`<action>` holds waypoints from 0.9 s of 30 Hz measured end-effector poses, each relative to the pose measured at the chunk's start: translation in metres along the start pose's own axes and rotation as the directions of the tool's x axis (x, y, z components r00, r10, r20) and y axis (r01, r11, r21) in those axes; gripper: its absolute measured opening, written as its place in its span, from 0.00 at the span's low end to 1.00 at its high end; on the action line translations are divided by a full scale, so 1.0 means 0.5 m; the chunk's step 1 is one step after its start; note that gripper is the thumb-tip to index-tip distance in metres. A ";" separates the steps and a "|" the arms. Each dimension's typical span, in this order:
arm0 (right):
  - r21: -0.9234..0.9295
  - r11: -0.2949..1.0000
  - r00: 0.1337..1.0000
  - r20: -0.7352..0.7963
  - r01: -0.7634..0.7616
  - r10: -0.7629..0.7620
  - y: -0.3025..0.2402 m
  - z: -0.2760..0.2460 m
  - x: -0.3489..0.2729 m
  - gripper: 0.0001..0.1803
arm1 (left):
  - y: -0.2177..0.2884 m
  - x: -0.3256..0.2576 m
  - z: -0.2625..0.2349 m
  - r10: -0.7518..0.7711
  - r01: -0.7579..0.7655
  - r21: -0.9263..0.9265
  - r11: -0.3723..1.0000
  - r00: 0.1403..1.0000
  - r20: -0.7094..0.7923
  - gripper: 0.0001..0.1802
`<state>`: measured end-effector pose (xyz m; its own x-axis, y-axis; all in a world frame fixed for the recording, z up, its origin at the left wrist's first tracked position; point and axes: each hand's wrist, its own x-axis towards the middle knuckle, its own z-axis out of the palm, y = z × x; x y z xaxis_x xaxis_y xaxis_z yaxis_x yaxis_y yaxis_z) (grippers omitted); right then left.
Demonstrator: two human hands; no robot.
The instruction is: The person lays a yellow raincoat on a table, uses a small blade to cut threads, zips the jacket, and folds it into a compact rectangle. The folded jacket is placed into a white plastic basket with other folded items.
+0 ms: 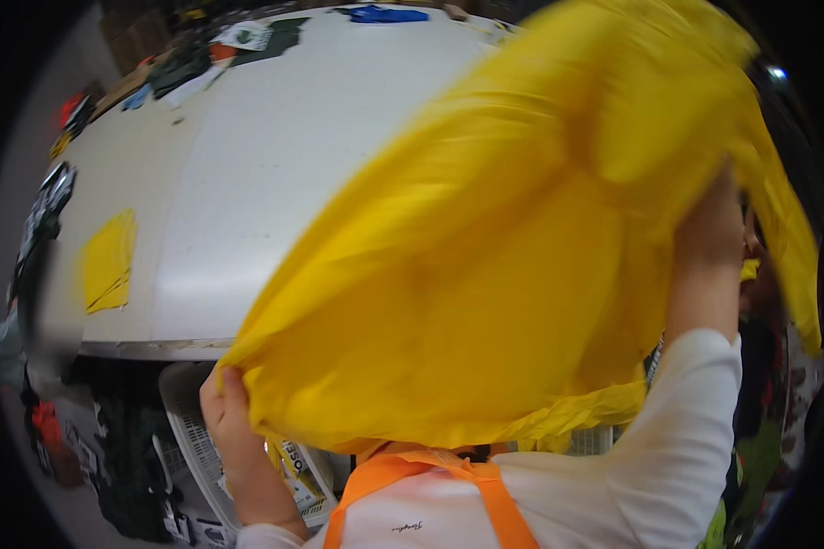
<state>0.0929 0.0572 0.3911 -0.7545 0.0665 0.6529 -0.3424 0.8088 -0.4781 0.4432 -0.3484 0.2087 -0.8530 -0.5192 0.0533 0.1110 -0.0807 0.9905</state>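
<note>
A large piece of thin yellow cloth (467, 274), perhaps a garment, is spread in the air before me, smeared by motion. My left hand (222, 401) pinches its lower left corner, with the thumb pressed against the fabric. On the other side my right hand (719, 206) is raised into the cloth, which covers its fingers, so their grip does not show. Folds drape over and around that hand, and a long strip hangs down beyond it at the far right. A gathered edge runs along the cloth's bottom, close to my chest.
A wide white table (247, 183) lies beyond the cloth. On it are a flat yellow piece (110, 263) at the left, dark green fabric (181, 69) and a blue piece (387, 15) at the back. Below its front edge stands a white plastic basket (192, 430) with packages.
</note>
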 end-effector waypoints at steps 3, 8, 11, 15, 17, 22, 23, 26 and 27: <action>0.234 0.959 0.974 0.120 0.161 -0.193 -0.233 0.327 0.084 0.34 | -0.041 -0.013 -0.133 -0.105 0.077 -0.129 0.989 0.969 -0.223 0.21; 0.486 0.862 0.794 0.461 0.147 -0.396 -0.487 0.867 -0.061 0.36 | -0.294 -0.030 -0.311 -0.135 0.286 0.355 0.890 0.910 -0.392 0.23; 0.485 0.845 0.403 0.743 0.226 -0.534 -0.417 0.958 -0.307 0.36 | -0.448 -0.011 -0.358 -0.327 0.445 0.034 0.895 0.706 -0.628 0.25; 0.120 0.910 0.257 0.937 0.397 -0.235 -0.146 0.872 -0.501 0.37 | -0.602 0.056 -0.532 0.153 0.477 0.595 0.647 0.684 -0.714 0.22; -0.251 0.889 0.417 0.906 0.383 0.076 0.032 0.814 -0.537 0.41 | -0.521 0.207 -0.445 0.332 0.376 0.709 0.596 0.689 -0.644 0.22; -0.412 0.864 0.489 0.840 0.290 0.236 0.082 0.786 -0.573 0.44 | -0.493 0.419 -0.280 0.196 -0.071 0.995 0.074 0.979 0.055 0.35; -0.431 0.871 0.471 0.835 0.236 0.286 0.067 0.777 -0.561 0.44 | -0.519 0.445 -0.276 0.154 0.023 1.000 0.012 0.988 -0.024 0.35; -0.450 0.886 0.644 0.712 0.113 0.279 0.130 0.756 -0.569 0.45 | -0.572 0.542 -0.275 0.088 0.212 0.966 -0.146 0.976 -0.200 0.36; -0.475 0.880 0.625 0.677 -0.032 0.389 0.161 0.739 -0.546 0.45 | -0.585 0.569 -0.299 0.083 0.253 0.952 -0.173 0.967 -0.242 0.36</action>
<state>0.0645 -0.1115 -0.0427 -0.9836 -0.0399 -0.1758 -0.0110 0.9866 -0.1628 0.2444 -0.5996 -0.0848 -0.6921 -0.7143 0.1033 -0.7204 0.6926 -0.0370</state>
